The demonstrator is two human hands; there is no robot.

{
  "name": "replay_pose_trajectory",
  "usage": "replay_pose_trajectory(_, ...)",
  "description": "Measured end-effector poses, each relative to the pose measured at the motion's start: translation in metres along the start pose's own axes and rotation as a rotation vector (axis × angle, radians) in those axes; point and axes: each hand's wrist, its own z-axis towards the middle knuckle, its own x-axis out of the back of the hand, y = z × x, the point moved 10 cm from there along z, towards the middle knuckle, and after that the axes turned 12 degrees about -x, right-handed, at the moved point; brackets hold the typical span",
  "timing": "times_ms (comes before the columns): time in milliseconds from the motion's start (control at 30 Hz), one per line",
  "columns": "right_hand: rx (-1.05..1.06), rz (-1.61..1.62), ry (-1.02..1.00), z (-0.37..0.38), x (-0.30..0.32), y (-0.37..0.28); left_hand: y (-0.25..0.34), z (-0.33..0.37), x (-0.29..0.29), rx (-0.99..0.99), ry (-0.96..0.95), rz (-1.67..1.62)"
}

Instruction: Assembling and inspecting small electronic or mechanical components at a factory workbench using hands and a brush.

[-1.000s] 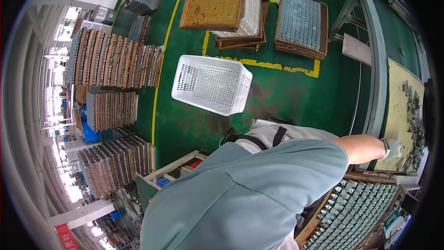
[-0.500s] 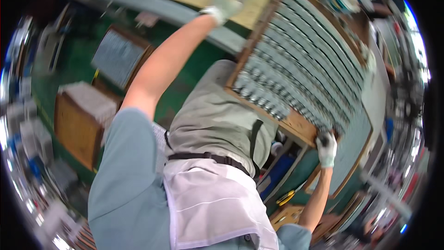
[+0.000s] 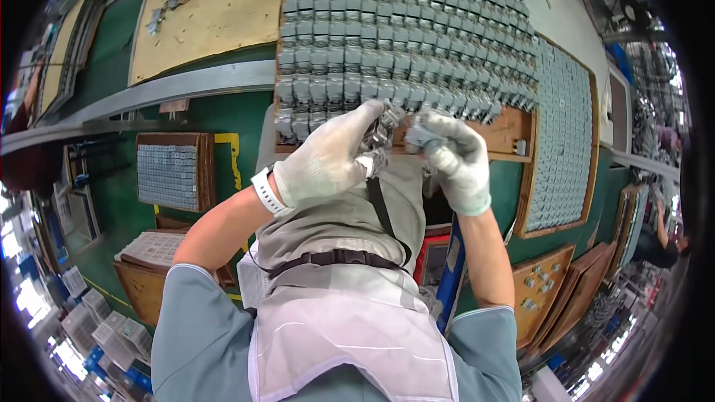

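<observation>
My left hand (image 3: pixel 331 158), in a white knit glove, grips a cluster of small grey metal parts (image 3: pixel 378 138) at the near edge of a wooden tray (image 3: pixel 514 130). Rows of the same grey parts (image 3: pixel 402 37) fill that tray. My right hand (image 3: pixel 454 158), also gloved, pinches one grey part (image 3: pixel 418 135) right beside the left hand's cluster. Both hands meet just over the tray's near rim, above my grey apron.
A second wooden tray of grey parts (image 3: pixel 562 141) lies to the right. A tan board (image 3: pixel 212 7) with scattered loose parts sits at the upper left. A small filled tray (image 3: pixel 171 171) and stacked trays (image 3: pixel 156 249) stand on the green floor at left. Another person (image 3: pixel 659 234) is at far right.
The view swung from the floor and a white basket to the tray. My hands, half a second ago spread on the tray's far and near edges, now meet at its near rim holding parts.
</observation>
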Motion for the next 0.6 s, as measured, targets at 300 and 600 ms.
replay_pose_trajectory(300, 0.125, -0.478, 0.225, -0.021, -0.004, -0.027, 0.018, 0.008, -0.024, 0.067, -0.042, 0.198)
replay_pose_trajectory(600, 0.179, -0.858, 0.138, -0.025, -0.019, -0.022, 0.018, 0.020, -0.033, -0.066, -0.354, 0.319)
